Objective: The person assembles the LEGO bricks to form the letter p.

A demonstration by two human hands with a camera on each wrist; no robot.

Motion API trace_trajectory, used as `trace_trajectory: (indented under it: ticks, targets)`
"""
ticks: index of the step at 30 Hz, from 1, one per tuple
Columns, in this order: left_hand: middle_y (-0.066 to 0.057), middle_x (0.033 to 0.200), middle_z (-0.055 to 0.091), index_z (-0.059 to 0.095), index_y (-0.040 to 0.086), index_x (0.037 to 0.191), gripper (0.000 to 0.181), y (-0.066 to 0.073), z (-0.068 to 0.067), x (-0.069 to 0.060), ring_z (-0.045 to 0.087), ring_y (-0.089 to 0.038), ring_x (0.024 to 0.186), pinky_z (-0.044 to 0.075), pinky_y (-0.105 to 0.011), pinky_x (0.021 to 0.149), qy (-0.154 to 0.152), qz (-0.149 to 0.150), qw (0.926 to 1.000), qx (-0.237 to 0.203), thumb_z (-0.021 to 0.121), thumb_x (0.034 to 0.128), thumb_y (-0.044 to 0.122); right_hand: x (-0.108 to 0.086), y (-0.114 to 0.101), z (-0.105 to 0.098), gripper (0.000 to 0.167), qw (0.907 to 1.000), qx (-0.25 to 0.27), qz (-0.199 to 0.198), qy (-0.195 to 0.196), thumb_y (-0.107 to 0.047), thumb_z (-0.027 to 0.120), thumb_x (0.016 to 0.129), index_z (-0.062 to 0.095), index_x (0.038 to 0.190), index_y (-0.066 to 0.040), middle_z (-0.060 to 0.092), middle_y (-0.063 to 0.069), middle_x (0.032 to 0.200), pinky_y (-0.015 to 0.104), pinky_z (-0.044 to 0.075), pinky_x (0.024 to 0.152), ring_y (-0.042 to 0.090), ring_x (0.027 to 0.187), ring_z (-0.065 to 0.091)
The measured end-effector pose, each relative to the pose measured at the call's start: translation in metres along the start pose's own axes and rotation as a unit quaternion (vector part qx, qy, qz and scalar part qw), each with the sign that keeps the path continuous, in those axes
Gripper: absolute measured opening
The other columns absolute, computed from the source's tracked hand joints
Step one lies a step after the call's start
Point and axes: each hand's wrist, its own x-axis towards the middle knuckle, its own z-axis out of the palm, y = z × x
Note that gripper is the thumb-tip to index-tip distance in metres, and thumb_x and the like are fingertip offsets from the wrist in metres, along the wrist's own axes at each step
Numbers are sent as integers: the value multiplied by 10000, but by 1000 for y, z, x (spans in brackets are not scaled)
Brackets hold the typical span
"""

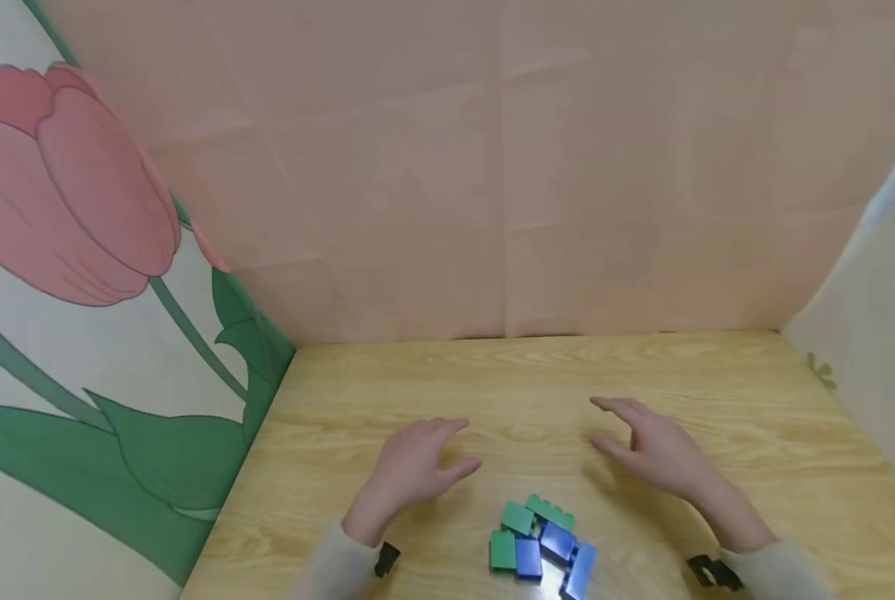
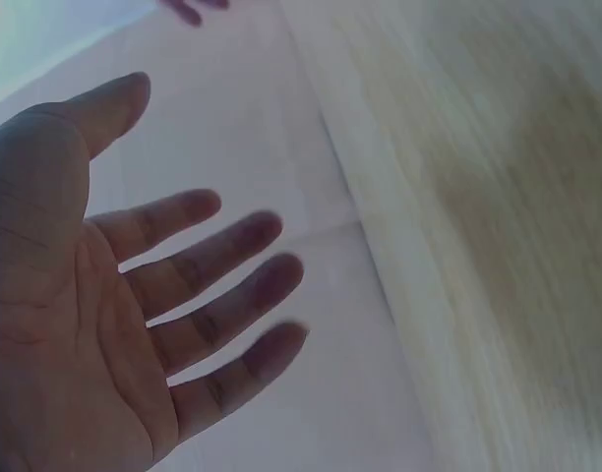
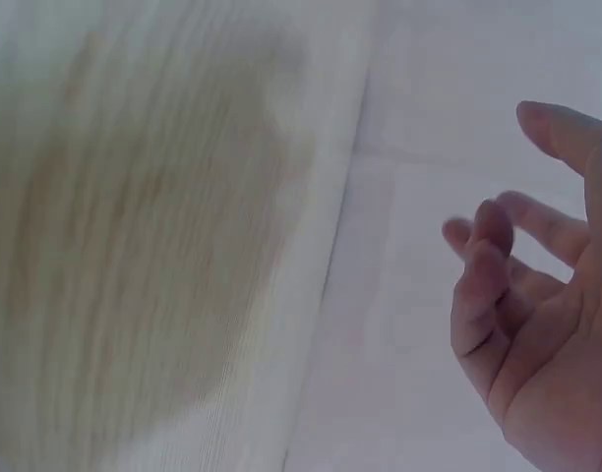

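Green bricks [image 1: 518,518] and blue bricks [image 1: 558,542] lie close together near the front middle of the wooden table. Up and to their left, the left hand [image 1: 417,462] hovers with fingers spread and nothing held; the left wrist view shows its palm [image 2: 75,324] and relaxed fingers. The right hand [image 1: 661,446] is up and to the right of the bricks, also holding nothing. In the right wrist view this hand [image 3: 547,315] has its thumb extended and its fingers loosely bent. Neither hand touches a brick.
The wooden table [image 1: 327,392] meets a pinkish cloth wall [image 1: 417,208] at the back. A panel with a large tulip [image 1: 110,192] stands at the left, and a pale panel [image 1: 882,333] at the right. Dark bands are at both wrists.
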Motion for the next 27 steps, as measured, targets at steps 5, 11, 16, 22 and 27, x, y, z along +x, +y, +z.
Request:
trace_trajectory:
  ticks: [5,11,16,22,27]
  targets:
    - [91,1178,731,664,233,1391,632,9,9,-14,686,-102,1002,566,-359,788,-319,76,9990,-308,565,972,695,-7,-22,13,508,9978,329,-381,-430,-379,724,997,605,1433,-146,653,53,1357,288,496,626,1,494,385]
    - [149,1099,722,705,234,1320,584,19,18,-27,649,-15,899,527,-288,751,-966,280,9930,-624,637,942,673,-10,-40,31,493,9887,464,-999,-1013,-396,728,991,630,1408,-153,679,-15,1311,452,555,932,108,962,661]
    - [172,1080,706,720,238,1284,562,25,23,-36,640,5,927,523,-257,759,-1113,576,9893,-748,709,903,651,-8,-50,45,460,9793,662,-1259,-1441,-416,707,1001,653,1381,-162,658,-92,1325,469,535,986,172,1211,626]
    - [203,1085,691,738,262,1245,586,29,37,-45,620,39,930,507,-214,765,-1109,704,9886,-741,729,854,699,-13,-66,59,461,9806,512,-1234,-1433,-495,714,973,707,1296,-167,684,-109,1256,456,550,953,165,1159,652]
    - [247,1042,672,752,313,1198,532,30,48,-53,600,64,902,507,-225,758,-1184,544,9876,-871,758,828,696,-16,-75,70,500,9820,460,-1017,-1525,-570,726,933,743,1222,-162,706,-92,1163,345,561,828,86,1022,656]
